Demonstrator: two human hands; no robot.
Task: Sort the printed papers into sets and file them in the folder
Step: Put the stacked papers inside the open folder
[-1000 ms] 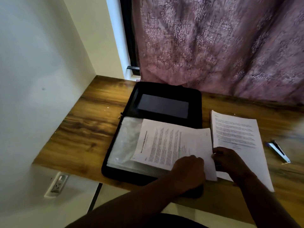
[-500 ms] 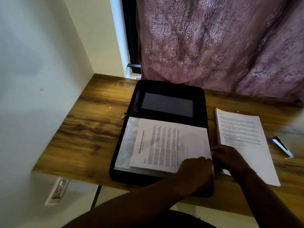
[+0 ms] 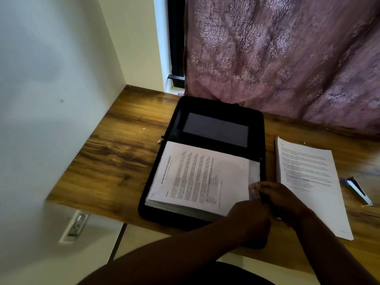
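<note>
- We're looking down at a wooden desk [image 3: 115,153] tucked into a corner, a white wall [image 3: 51,79] on the left and a patterned mauve curtain [image 3: 277,54] hanging behind.
- The black zip folder [image 3: 218,112] lies open in the middle of the desk, its far half showing a dark inner pocket [image 3: 214,131].
- On the near half we see a printed sheet [image 3: 197,177] turned sideways, lying on top of the clear plastic sleeves [image 3: 254,169] inside the folder.
- The left hand [image 3: 249,219] sits at the folder's near right corner, fingers curled under; we cannot tell whether it has hold of anything.
- The right hand [image 3: 281,199] is right beside it, fingers bent and pinching the right edge of a clear sleeve.
- A stack of printed papers [image 3: 308,177] rests on the desk just right of the folder, the right wrist crossing its near corner.
- Further right lies a small blue and white stapler [image 3: 358,190], apart from the stack.
- A wall socket [image 3: 76,225] shows below the desk edge on the left.
</note>
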